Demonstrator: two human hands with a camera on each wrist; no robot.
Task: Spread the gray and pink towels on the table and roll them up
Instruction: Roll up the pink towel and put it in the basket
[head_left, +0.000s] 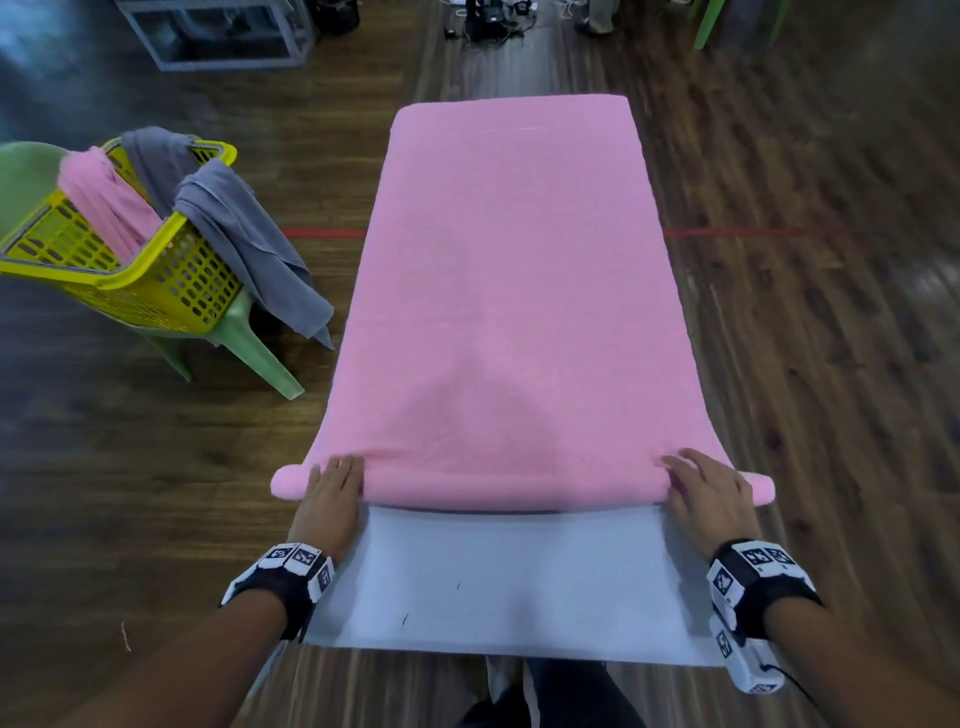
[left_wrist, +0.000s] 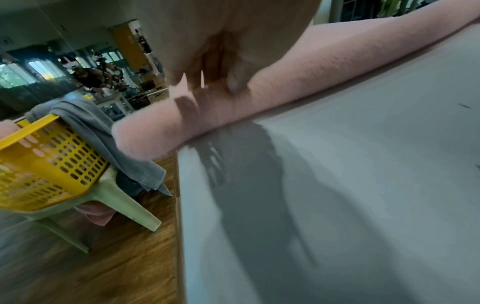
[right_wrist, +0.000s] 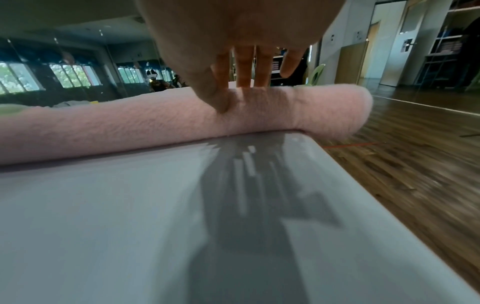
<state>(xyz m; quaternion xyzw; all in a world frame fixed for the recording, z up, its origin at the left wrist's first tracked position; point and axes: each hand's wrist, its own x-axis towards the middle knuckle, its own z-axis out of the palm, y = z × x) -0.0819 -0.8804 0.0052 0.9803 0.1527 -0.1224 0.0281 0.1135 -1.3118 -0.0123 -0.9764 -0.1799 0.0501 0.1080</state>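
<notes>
A pink towel (head_left: 514, 280) lies spread along the white table (head_left: 509, 582), its near end rolled into a thick tube (head_left: 519, 491) that overhangs both table sides. My left hand (head_left: 335, 486) rests flat on the roll's left part (left_wrist: 207, 115), fingers straight. My right hand (head_left: 701, 491) lies flat on the right part (right_wrist: 259, 111), fingers extended over the top. A gray towel (head_left: 244, 228) hangs over the rim of a yellow basket (head_left: 130, 260) at the left, beside another pink towel (head_left: 104, 202) inside it.
The basket sits on a pale green plastic chair (head_left: 244, 332) left of the table, on a wooden floor (head_left: 831, 312). A metal frame (head_left: 218, 31) and cables stand far behind. The near table surface is bare white (right_wrist: 130, 226).
</notes>
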